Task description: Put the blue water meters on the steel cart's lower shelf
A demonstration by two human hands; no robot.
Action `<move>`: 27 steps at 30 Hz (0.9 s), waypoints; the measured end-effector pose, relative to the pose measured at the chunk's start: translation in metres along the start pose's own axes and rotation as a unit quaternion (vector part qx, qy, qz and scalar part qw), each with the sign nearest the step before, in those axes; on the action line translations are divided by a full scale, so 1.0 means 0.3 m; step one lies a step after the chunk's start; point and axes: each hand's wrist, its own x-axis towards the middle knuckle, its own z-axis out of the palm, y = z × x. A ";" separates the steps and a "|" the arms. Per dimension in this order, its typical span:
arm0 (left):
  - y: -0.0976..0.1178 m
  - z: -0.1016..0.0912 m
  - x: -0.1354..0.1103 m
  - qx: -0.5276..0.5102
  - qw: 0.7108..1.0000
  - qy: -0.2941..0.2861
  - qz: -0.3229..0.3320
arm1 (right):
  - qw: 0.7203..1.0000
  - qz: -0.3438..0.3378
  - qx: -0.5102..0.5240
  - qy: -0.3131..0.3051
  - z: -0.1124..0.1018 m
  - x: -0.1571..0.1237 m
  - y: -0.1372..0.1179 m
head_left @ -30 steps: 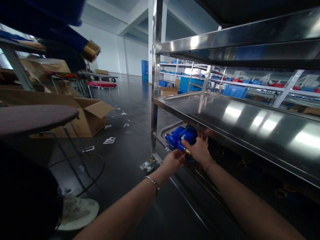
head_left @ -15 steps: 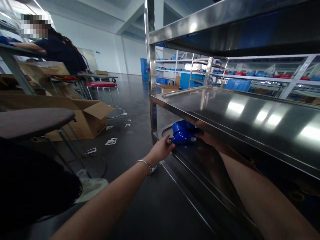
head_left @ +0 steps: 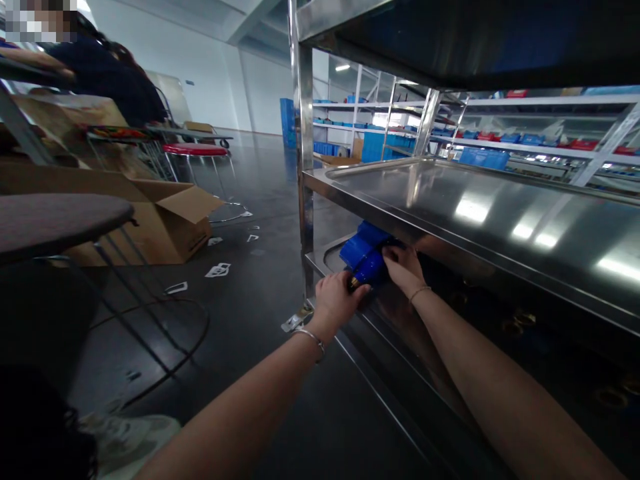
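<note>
A glossy blue body that looks like a water meter (head_left: 369, 268) is at the near left corner of the cart's lower shelf (head_left: 327, 255), with a brass threaded end toward me. My left hand (head_left: 337, 298) is closed around that brass end. From the right, my right hand (head_left: 403, 268) grips the meter's other side, its fingertips partly hidden. More blue parts (head_left: 356, 251) sit right behind it; whether they belong to the same piece I cannot tell. Deeper on the lower shelf, several brass rings (head_left: 525, 319) show in the shadow.
The steel middle shelf (head_left: 450, 193) overhangs my hands, and a cart post (head_left: 303, 147) stands at left. On the left are an open cardboard box (head_left: 175, 220), a round stool (head_left: 60, 217), a red stool (head_left: 195, 149) and paper scraps (head_left: 219, 270). A person (head_left: 110, 80) is behind them.
My right hand has come out from under the shelf into fuller view against the meter. The meter has turned, and my left hand has shifted slightly right. The view has tilted down.
</note>
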 end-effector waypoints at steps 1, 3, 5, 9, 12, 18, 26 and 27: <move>0.002 -0.001 -0.001 0.005 1.000 0.012 -0.007 | 1.000 0.005 -0.011 0.005 0.005 -0.009 -0.003; 0.003 -0.009 -0.004 0.012 0.999 0.035 -0.012 | 0.999 0.011 -0.028 0.013 0.010 -0.026 -0.007; 0.003 -0.017 -0.010 0.017 0.999 0.047 -0.010 | 0.999 0.014 -0.040 0.017 0.010 -0.038 -0.009; 0.004 -0.012 -0.021 0.024 0.999 0.043 -0.007 | 0.998 0.017 -0.052 0.020 -0.003 -0.046 -0.008; 0.011 -0.002 -0.028 0.034 0.999 0.034 -0.022 | 0.998 0.020 -0.052 0.027 -0.011 -0.055 -0.016; 0.035 -0.012 -0.033 0.062 0.997 -0.001 -0.045 | 0.997 0.046 -0.043 0.043 0.044 -0.108 -0.088; 0.100 -0.029 -0.051 0.096 0.995 -0.008 -0.012 | 0.986 0.139 0.028 0.087 0.160 -0.030 -0.153; 0.100 -0.033 -0.053 0.097 0.995 -0.009 -0.007 | 0.988 0.121 0.041 0.083 0.167 -0.025 -0.149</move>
